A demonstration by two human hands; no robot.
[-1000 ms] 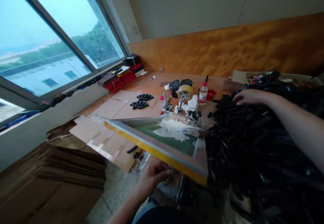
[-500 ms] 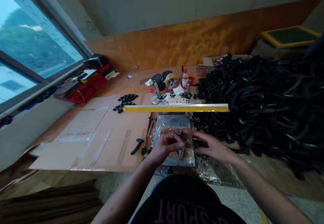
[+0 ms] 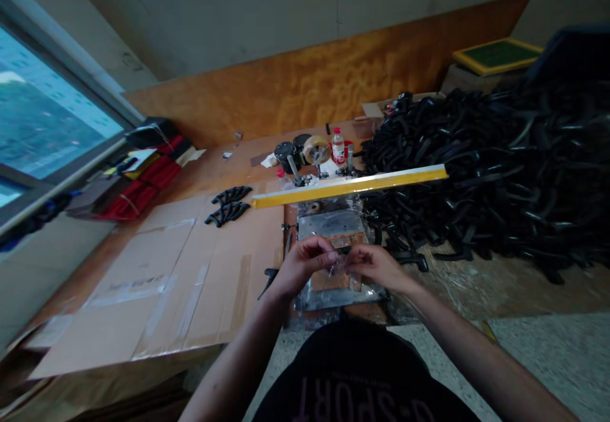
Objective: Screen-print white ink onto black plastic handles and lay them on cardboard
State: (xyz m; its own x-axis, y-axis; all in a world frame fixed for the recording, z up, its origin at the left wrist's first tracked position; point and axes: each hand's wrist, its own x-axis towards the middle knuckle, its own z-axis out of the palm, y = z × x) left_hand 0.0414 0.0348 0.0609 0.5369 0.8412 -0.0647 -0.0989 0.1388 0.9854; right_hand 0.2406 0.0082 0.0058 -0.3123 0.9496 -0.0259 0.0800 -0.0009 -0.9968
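While the left hand [image 3: 302, 268] is staying near the metal base plate [image 3: 328, 223], the right hand [image 3: 379, 268] is no longer reaching into the pile of black curved parts [image 3: 476, 177]. In the head view, both hands are now meeting over the plate's near half, so the handling appears to be centring there. The left thumb and fingers are apparently pinching a small clear film piece [image 3: 338, 264], which is hanging between the two hands. The right fingers are curling towards it; whether they are gripping it cannot be told.

Below the hands, a brown wood-like block [image 3: 328, 280] is lying on the plate, and glossy, wrinkled clear wrap is showing around the plate's edges. Beyond the plate, a straight yellow-edged frame [image 3: 350, 187] is presenting only its long side, with a pale strip running along the top.

Left of the plate, flat cardboard [image 3: 190, 276] is carrying shiny tape bands and two rows of slender, curved black pieces [image 3: 229, 204]. One single black part [image 3: 269, 278] is lying beside the left wrist. Behind, a streaky orange-brown board [image 3: 286, 104] is lining the wall.
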